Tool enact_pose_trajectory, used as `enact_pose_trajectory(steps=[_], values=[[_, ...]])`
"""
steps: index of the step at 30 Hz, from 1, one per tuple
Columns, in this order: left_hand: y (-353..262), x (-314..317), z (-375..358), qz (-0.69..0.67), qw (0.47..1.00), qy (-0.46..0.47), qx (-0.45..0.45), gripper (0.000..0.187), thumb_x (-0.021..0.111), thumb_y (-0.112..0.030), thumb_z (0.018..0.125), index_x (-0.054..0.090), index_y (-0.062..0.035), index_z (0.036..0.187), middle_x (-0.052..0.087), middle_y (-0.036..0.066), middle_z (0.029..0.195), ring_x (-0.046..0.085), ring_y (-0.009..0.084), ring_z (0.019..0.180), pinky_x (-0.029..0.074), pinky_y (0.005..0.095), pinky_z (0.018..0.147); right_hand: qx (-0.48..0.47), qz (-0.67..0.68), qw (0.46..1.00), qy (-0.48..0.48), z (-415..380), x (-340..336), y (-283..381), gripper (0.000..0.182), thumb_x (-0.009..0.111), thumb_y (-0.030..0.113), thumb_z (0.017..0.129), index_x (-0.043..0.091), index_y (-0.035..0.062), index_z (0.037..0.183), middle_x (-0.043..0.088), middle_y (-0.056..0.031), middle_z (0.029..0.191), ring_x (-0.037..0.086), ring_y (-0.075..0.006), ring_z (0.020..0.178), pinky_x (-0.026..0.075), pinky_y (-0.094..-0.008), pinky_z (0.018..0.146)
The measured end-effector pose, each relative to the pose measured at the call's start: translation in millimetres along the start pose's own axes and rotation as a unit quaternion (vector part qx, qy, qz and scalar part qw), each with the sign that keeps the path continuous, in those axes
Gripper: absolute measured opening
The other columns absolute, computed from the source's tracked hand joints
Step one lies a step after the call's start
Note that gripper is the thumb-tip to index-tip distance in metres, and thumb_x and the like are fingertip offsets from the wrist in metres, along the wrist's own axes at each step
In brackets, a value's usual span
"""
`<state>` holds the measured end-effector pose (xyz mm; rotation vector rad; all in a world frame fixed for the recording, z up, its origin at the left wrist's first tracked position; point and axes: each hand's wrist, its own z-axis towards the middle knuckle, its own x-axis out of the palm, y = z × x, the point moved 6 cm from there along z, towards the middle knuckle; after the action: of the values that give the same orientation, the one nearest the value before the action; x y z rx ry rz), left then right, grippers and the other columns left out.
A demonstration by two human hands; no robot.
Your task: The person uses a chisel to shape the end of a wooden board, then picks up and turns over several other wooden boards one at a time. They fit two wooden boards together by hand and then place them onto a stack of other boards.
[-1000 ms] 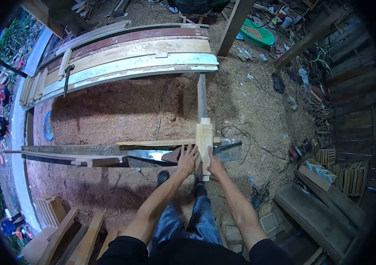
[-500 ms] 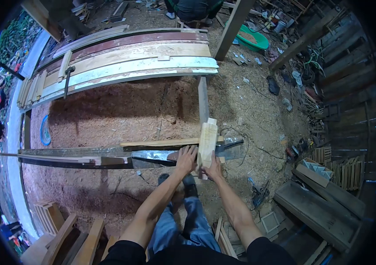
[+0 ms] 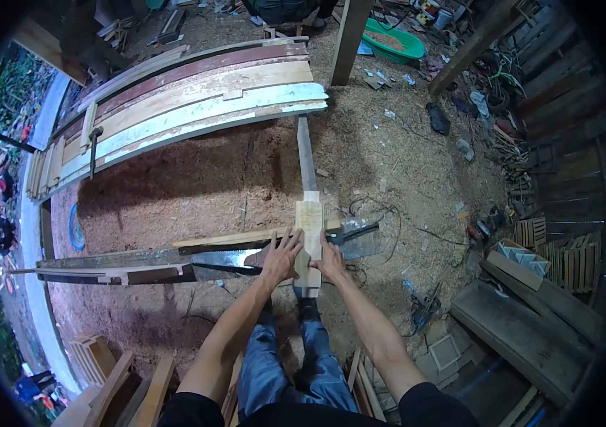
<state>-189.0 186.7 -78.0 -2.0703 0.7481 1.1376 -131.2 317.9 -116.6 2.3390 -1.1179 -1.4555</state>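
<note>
Both bare forearms reach forward and converge. The left hand [image 3: 281,257] lies flat, fingers spread; the right hand [image 3: 331,261] curls beside it, thumb forward.

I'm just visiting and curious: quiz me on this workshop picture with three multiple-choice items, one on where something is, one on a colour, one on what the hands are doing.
1. Where does the hand saw lie?
A. On the beam, left of the wooden block
B. In the green tub
C. On the stacked planks

2. What colour is the tub at the top of the view?
A. Red
B. Green
C. White

3. How are the hands placed?
A. Both hang free in the air
B. One holds the saw by its handle
C. Both rest on the wooden block, one on each side

Answers:
1 A, its blade stretches along the beam beside the left hand.
2 B, it shows bright green against the sawdust floor.
3 C, the left hand and right hand flank the pale block.
</note>
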Motion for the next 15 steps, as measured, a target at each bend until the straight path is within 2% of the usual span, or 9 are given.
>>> enact_pose_trajectory(steps=[1,3,4,5,9,11,12,13,15], values=[[2,-3,4,0.002,1.000,-0.003,-0.003,0.113,0.086,-0.042,0.049,0.032,-0.0107,0.143,0.021,0.009,0.153,0.014,0.0340,0.142,0.015,0.0576,0.112,-0.004,0.000,1.000,-0.002,-1,-3,4,0.111,0.080,0.020,0.069,0.005,0.0178,0.151,0.055,-0.0181,0.119,0.051,-0.0363,0.112,0.039,-0.0476,0.096],[7,-6,9,-0.003,1.000,-0.010,-0.001,0.124,0.085,-0.048,0.047,0.023,-0.0078,0.146,0.019,0.008,0.154,0.012,0.0328,0.143,0.011,0.0574,0.113,0.040,-0.008,0.999,0.000,-4,-4,7,0.108,0.079,0.020,0.069,0.008,0.0248,0.151,0.056,-0.0167,0.118,0.052,-0.0353,0.113,0.037,-0.0504,0.096],[6,-4,11,0.021,1.000,-0.001,-0.007,0.132,0.084,-0.052,0.045,0.015,-0.0053,0.148,0.017,0.008,0.155,0.010,0.0311,0.144,0.008,0.0571,0.114,0.038,0.013,0.999,0.025,-5,-5,11,0.104,0.078,0.020,0.071,0.011,0.0307,0.150,0.056,-0.0165,0.119,0.052,-0.0346,0.115,0.035,-0.0545,0.097],[3,-4,13,0.021,1.000,-0.001,-0.010,0.132,0.084,-0.052,0.045,0.015,-0.0053,0.148,0.017,0.008,0.155,0.010,0.0311,0.144,0.008,0.0571,0.114,0.035,0.013,0.999,0.026,-3,-6,11,0.104,0.078,0.020,0.071,0.011,0.0307,0.150,0.056,-0.0165,0.119,0.052,-0.0346,0.115,0.035,-0.0545,0.097],[-4,6,20,0.110,0.992,0.023,-0.054,0.129,0.085,-0.049,0.046,0.017,-0.0055,0.148,0.016,0.009,0.155,0.010,0.0298,0.144,0.008,0.0564,0.114,0.016,-0.009,0.999,0.040,1,-9,14,0.101,0.076,0.021,0.074,0.011,0.0336,0.150,0.057,-0.0184,0.118,0.053,-0.0351,0.114,0.030,-0.0597,0.100],[-4,14,22,0.118,0.991,-0.042,-0.053,0.128,0.085,-0.044,0.046,0.018,-0.0054,0.147,0.017,0.010,0.154,0.011,0.0297,0.143,0.009,0.0561,0.114,0.065,-0.026,0.993,0.092,0,-9,15,0.100,0.076,0.022,0.075,0.010,0.0339,0.149,0.061,-0.0203,0.115,0.055,-0.0365,0.113,0.028,-0.0604,0.102],[-6,1,19,0.095,0.994,0.012,-0.053,0.119,0.083,-0.040,0.052,0.020,-0.0053,0.147,0.018,0.010,0.154,0.013,0.0299,0.143,0.011,0.0559,0.114,0.071,-0.032,0.993,0.086,2,-4,14,0.099,0.075,0.022,0.076,0.009,0.0339,0.149,0.063,-0.0217,0.112,0.056,-0.0379,0.112,0.029,-0.0614,0.102],[-8,-7,17,0.094,0.994,0.013,-0.053,0.119,0.083,-0.040,0.052,0.020,-0.0053,0.147,0.018,0.010,0.154,0.013,0.0299,0.143,0.011,0.0559,0.114,0.071,-0.032,0.993,0.087,1,-5,15,0.099,0.075,0.022,0.076,0.009,0.0339,0.149,0.063,-0.0217,0.112,0.056,-0.0379,0.112,0.029,-0.0614,0.102],[-7,-13,16,0.054,0.996,0.051,-0.057,0.108,0.079,-0.036,0.060,0.022,-0.0053,0.147,0.018,0.010,0.154,0.016,0.0302,0.142,0.012,0.0551,0.114,0.084,-0.033,0.991,0.098,2,-5,15,0.099,0.075,0.022,0.077,0.008,0.0353,0.149,0.063,-0.0210,0.112,0.056,-0.0377,0.112,0.030,-0.0620,0.102]])
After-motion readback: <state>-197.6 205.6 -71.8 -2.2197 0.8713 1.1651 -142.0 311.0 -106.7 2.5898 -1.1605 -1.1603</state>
